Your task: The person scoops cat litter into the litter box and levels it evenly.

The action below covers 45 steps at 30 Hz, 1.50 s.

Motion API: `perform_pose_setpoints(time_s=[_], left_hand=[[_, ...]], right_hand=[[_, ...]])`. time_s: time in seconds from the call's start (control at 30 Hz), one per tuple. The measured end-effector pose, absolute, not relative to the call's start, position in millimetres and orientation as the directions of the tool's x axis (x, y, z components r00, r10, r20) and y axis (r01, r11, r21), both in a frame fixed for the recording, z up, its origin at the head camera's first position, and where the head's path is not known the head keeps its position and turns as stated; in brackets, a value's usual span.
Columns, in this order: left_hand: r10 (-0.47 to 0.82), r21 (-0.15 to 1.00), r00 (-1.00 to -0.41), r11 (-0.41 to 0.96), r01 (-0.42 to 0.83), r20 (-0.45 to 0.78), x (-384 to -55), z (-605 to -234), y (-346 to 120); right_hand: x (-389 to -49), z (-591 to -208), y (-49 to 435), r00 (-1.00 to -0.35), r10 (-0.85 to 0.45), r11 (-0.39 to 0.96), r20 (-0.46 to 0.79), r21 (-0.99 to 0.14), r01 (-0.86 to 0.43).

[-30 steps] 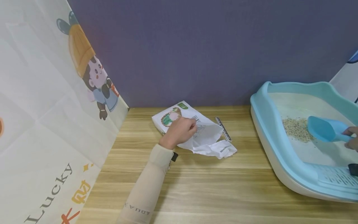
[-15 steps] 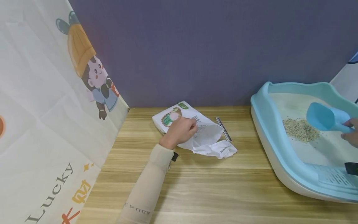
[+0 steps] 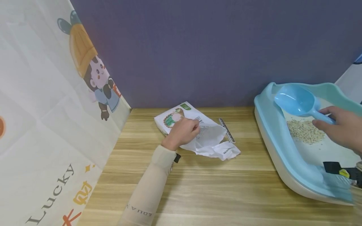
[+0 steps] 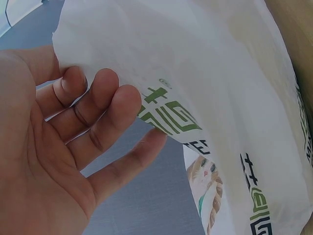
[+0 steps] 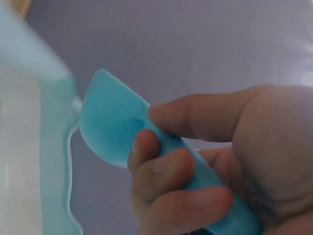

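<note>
My left hand (image 3: 183,133) grips the torn, opened end of a white printed cat litter bag (image 3: 207,135), which lies flat on the wooden table. In the left wrist view, curled fingers (image 4: 105,90) meet the bag's edge, which carries green lettering. My right hand (image 3: 340,125) holds a light-blue scoop (image 3: 295,102) by its handle, thumb along one side and fingers round the other. The scoop hangs over the left side of a blue-and-white litter box (image 3: 271,138), its bowl facing up with no litter visible inside. Beige granules (image 3: 305,130) lie heaped on the box floor.
A black-and-white marker strip (image 3: 227,130) lies on the wooden table (image 3: 215,191) behind the bag. A dark blue wall (image 3: 198,53) rises at the back, and a printed white sheet (image 3: 36,103) stands on the left. The litter box's raised rim surrounds the granules.
My right hand has lifted the scoop off the granules and brought it left toward the box's rim, tilting it bowl-up. The left hand and the bag have stayed in place.
</note>
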State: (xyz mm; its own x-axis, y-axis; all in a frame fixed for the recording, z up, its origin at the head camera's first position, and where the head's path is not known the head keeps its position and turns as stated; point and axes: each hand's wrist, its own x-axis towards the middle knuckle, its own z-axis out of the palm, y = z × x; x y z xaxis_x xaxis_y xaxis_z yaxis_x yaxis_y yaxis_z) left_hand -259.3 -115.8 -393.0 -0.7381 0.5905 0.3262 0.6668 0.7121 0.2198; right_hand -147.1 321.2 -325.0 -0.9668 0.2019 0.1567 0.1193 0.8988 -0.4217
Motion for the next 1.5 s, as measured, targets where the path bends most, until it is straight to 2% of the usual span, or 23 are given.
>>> perform_pose_setpoints(time_s=[0.3,0.73,1.13,1.5], left_hand=[[0.59,0.212,-0.733,0.711,0.671,0.339,-259,-391,-113],[0.592,0.213,-0.735,0.712,0.669,0.329,-259,-392,-112],[0.59,0.199,-0.737,0.719,0.666,0.33,-260,-392,-113],[0.592,0.209,-0.739,0.717,0.665,0.321,-259,-395,-114]], right_hand=[[-153,-324,276,-0.999,-0.015,0.904,0.03,-0.428,-0.027],[-147,-344,230,-0.965,-0.261,0.867,-0.042,-0.45,-0.215],[-164,-365,181,-0.934,-0.358,0.802,-0.021,-0.52,-0.295],[-188,-375,146,-0.94,-0.341,0.82,-0.022,-0.497,-0.286]])
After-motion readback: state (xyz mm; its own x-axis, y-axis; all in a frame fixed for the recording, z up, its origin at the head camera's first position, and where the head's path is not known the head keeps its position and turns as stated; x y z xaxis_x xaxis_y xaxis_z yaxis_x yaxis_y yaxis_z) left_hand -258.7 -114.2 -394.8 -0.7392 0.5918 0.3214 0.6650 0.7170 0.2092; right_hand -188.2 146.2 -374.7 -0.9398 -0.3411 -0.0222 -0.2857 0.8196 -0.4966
